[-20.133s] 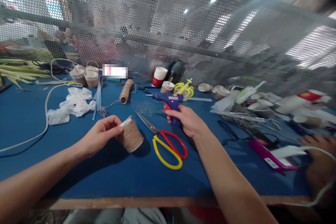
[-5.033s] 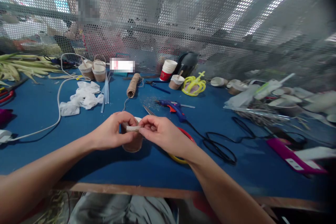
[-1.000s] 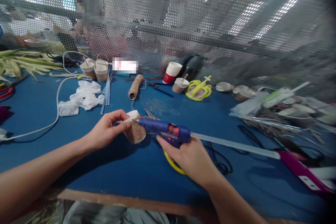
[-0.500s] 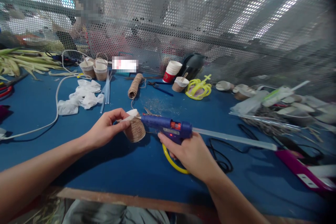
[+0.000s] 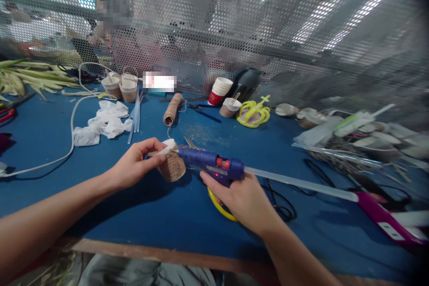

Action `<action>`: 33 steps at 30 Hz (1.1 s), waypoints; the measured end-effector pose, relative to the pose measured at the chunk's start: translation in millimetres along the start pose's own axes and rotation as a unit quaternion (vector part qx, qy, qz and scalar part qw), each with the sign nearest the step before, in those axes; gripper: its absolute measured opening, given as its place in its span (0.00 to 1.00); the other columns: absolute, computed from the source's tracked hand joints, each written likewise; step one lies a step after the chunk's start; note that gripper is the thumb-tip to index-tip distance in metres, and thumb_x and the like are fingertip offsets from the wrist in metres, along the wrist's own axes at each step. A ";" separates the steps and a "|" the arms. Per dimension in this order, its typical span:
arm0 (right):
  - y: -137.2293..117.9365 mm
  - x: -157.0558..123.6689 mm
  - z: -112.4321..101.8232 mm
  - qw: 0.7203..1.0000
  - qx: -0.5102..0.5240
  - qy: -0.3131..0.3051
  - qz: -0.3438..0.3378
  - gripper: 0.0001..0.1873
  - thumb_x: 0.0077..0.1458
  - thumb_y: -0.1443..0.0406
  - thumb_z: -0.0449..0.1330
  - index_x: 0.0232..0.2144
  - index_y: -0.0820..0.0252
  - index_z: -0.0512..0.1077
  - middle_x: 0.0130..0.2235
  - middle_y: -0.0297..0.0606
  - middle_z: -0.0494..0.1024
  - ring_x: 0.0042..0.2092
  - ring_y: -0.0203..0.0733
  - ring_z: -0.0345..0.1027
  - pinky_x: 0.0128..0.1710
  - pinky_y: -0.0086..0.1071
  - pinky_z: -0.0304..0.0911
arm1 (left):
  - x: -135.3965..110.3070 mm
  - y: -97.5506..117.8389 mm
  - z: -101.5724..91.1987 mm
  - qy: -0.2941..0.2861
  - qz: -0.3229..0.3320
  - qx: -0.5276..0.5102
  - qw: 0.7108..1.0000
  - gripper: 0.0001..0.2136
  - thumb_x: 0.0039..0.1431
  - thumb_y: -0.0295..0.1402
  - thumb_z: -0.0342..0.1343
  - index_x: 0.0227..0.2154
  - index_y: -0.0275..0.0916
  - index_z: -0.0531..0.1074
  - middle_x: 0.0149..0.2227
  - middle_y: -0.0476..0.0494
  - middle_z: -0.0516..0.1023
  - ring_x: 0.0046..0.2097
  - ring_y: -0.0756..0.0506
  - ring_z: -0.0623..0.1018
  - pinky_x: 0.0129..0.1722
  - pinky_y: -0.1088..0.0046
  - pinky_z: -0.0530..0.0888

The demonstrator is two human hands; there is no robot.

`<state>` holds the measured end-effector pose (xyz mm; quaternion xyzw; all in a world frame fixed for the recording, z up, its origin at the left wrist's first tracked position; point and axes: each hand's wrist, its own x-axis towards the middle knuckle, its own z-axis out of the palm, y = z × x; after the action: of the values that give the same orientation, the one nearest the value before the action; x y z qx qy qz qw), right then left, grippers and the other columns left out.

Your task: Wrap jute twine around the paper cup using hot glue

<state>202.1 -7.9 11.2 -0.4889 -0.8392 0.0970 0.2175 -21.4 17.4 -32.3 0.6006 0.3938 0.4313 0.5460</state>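
Pointing just past 9 o'clock in the head view, the blue glue gun (image 5: 204, 161) is wrapped in the right hand (image 5: 246, 199), nozzle at the rim of the twine-wrapped cup (image 5: 173, 168); 5 seconds ago it lay on the bench (image 5: 134, 223), so gluing now seems the step. Its long axis trails along the glue stick (image 5: 301, 182) to just past 3. From where I stand, the left hand (image 5: 140, 163) pinches the cup's rim at 8 o'clock from centre, the cup tilted, mouth toward 11.
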 end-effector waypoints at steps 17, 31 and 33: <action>2.0 -1.1 0.7 0.999 0.023 0.002 0.035 0.10 0.49 0.64 0.54 0.29 0.60 0.75 0.20 0.38 0.75 0.25 0.44 0.71 0.28 0.34 0.66 | -0.5 -3.8 -1.4 -0.020 0.006 -0.004 1.000 0.07 0.53 0.34 0.54 0.27 0.36 0.66 0.27 0.50 0.72 0.32 0.50 0.71 0.37 0.74 0.67; -1.7 0.8 2.4 0.957 0.225 -0.013 0.183 0.14 0.49 0.63 0.56 0.15 0.57 0.61 0.11 0.27 0.63 0.15 0.32 0.58 0.19 0.27 0.59 | -0.1 -4.0 -2.4 -0.012 0.018 0.002 1.000 0.06 0.53 0.31 0.54 0.25 0.35 0.66 0.27 0.50 0.72 0.32 0.51 0.71 0.36 0.75 0.67; -1.6 0.4 3.1 0.955 0.233 -0.015 0.186 0.14 0.49 0.63 0.56 0.15 0.57 0.61 0.11 0.27 0.63 0.15 0.32 0.58 0.19 0.27 0.59 | -0.2 -3.0 -2.1 -0.015 0.015 0.003 1.000 0.06 0.53 0.32 0.54 0.25 0.35 0.66 0.27 0.50 0.72 0.31 0.51 0.71 0.36 0.75 0.67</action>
<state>199.3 -8.2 9.2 -0.5703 -0.6910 0.3358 0.2906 -23.5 18.2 -35.2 0.6146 0.3781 0.4292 0.5433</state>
